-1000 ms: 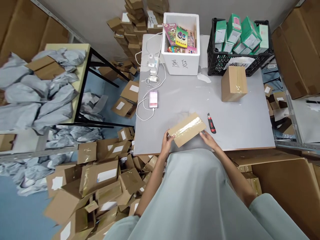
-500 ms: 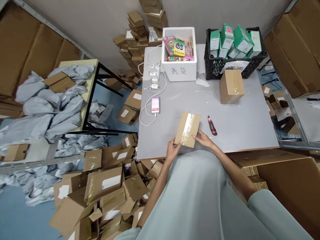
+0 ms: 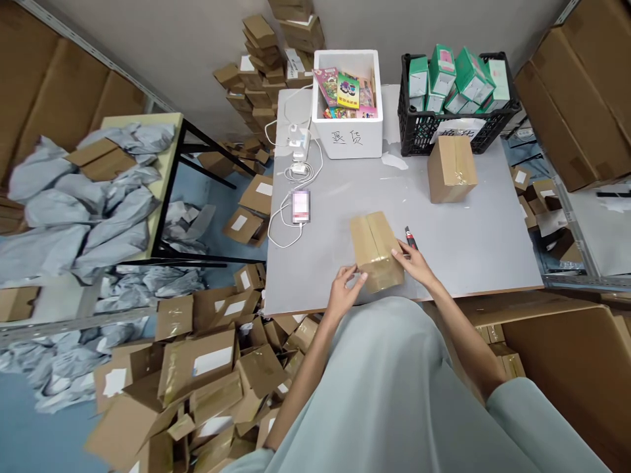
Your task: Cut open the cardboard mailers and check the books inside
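Observation:
A taped brown cardboard box (image 3: pixel 378 246) sits tilted near the front edge of the table, with a seam down its top face and shiny tape on the side toward me. My right hand (image 3: pixel 415 264) grips its right side, thumb on top and fingers partly hidden. At the lower left corner is my left hand (image 3: pixel 344 292), thumb and fingers spread apart, the tips at the box's edge. A black and red utility knife (image 3: pixel 410 236) lies just beyond my right hand, which partly covers it.
On the grey table (image 3: pixel 340 197) stand a white foam box (image 3: pixel 348 141) of booklets, a black crate (image 3: pixel 419 131) of green boxes and another cardboard box (image 3: pixel 451 171). A phone (image 3: pixel 300 206) lies with its cable at left. Opened cartons (image 3: pixel 211 361) crowd the floor.
The cardboard box has been turned, so its seamed top and taped side now show. My left fingers have loosened at its edge. My right hand has shifted right, covering part of the knife.

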`<action>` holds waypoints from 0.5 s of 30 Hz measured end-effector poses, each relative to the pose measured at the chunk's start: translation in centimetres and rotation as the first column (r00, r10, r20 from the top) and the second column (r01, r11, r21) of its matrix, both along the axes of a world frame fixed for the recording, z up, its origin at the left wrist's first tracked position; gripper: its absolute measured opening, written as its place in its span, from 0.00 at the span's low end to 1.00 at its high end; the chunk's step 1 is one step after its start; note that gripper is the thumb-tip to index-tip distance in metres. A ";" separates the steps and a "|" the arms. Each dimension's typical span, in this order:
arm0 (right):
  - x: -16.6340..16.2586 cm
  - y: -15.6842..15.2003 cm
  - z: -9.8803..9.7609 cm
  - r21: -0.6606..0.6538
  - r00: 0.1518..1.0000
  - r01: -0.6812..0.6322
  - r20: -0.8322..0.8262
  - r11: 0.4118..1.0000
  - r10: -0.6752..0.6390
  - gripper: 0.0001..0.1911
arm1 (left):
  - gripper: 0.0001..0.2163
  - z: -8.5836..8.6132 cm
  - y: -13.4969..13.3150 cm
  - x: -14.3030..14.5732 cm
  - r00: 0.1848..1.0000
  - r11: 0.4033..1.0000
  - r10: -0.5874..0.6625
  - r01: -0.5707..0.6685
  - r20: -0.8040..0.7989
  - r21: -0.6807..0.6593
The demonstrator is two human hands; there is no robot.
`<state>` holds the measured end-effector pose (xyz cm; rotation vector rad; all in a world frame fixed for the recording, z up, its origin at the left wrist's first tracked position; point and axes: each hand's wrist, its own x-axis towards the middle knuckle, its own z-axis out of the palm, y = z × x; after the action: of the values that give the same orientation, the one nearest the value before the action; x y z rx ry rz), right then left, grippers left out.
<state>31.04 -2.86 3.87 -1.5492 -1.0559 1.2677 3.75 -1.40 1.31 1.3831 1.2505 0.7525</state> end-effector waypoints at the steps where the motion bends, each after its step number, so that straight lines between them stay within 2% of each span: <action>1: 0.4 0.3 0.6 0.013 1.000 -0.003 -0.004 1.000 0.003 0.41 | 0.26 0.7 0.6 0.2 1.000 1.000 0.015 -0.015 0.011 0.023; 3: 0.8 0.7 1.4 0.039 1.000 -0.027 -0.014 0.999 0.027 0.41 | 0.27 1.6 1.9 0.6 0.999 0.998 0.043 -0.044 0.025 0.040; 6: 0.7 0.9 1.2 0.048 0.999 -0.038 -0.026 0.998 0.039 0.42 | 0.28 1.9 3.3 0.9 0.998 0.998 0.064 -0.064 -0.003 0.026; 11: -1.0 1.8 -0.6 0.025 0.999 0.038 0.006 0.999 -0.038 0.43 | 0.31 0.6 4.2 0.8 0.993 0.994 0.107 -0.107 -0.050 0.004; 13: -1.4 2.4 -1.0 0.029 0.998 0.054 0.043 0.998 -0.055 0.42 | 0.32 -0.1 4.4 0.7 0.990 0.991 0.134 -0.134 -0.035 0.001; 15: -1.1 2.9 -1.1 0.035 0.996 0.060 0.057 0.998 -0.062 0.42 | 0.34 -0.9 4.5 0.7 0.988 0.986 0.156 -0.154 0.016 -0.060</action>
<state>29.94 0.00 2.77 -1.5895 -1.0527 1.1649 4.46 3.08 0.43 1.2380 1.3646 0.8287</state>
